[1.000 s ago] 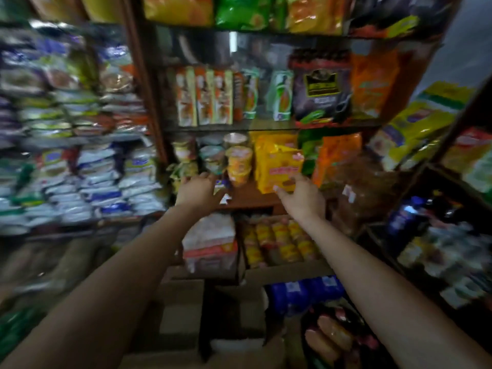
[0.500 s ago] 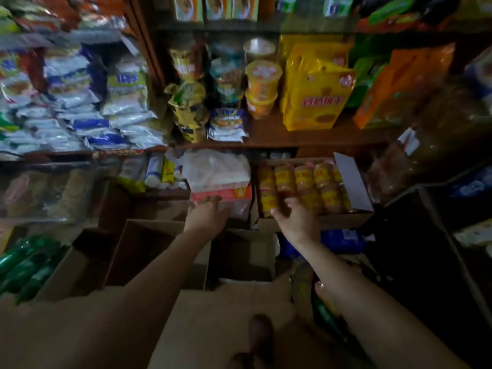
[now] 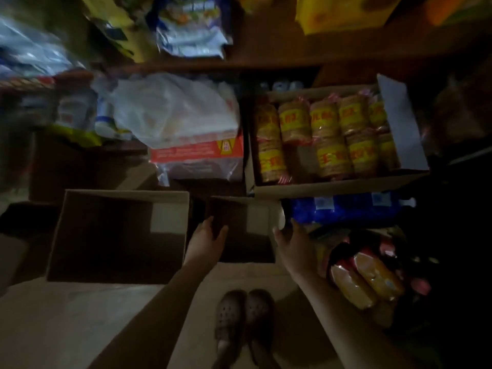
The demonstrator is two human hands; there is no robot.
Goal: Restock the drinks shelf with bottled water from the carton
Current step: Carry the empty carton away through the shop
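**Reaching into the floor carton, low shop aisle**

At floor level, just above centre of the view, a small open carton (image 3: pixel 241 230) stands between a larger open box (image 3: pixel 119 235) at nine o'clock and blue-wrapped packs (image 3: pixel 343 211) at two o'clock. Left hand (image 3: pixel 209 235): fingers lie over the carton's near-left wall, loosely bent, holding nothing that can be made out. Right hand (image 3: pixel 291 241): fingers spread and relaxed beside the carton's right wall, apparently apart from it, gripping nothing. Bottled water cannot be identified with certainty; the carton's interior is dark, and the blue-wrapped packs may be shrink-wrapped bottles, though the blur prevents confirmation. A tray of yellow-labelled biscuit rolls (image 3: pixel 327 137) sits on the low shelf at twelve to one o'clock; a white plastic bag (image 3: pixel 173 113) lies at eleven o'clock. Sandalled feet (image 3: pixel 243 323) appear at six o'clock.

Handling, as a judgement: filled bottles would be heavy for their size, with smooth, slippery, slightly yielding walls. Each is best taken around the body below the shoulder, or by the neck. A wrapped pack should be supported from beneath with both hands.
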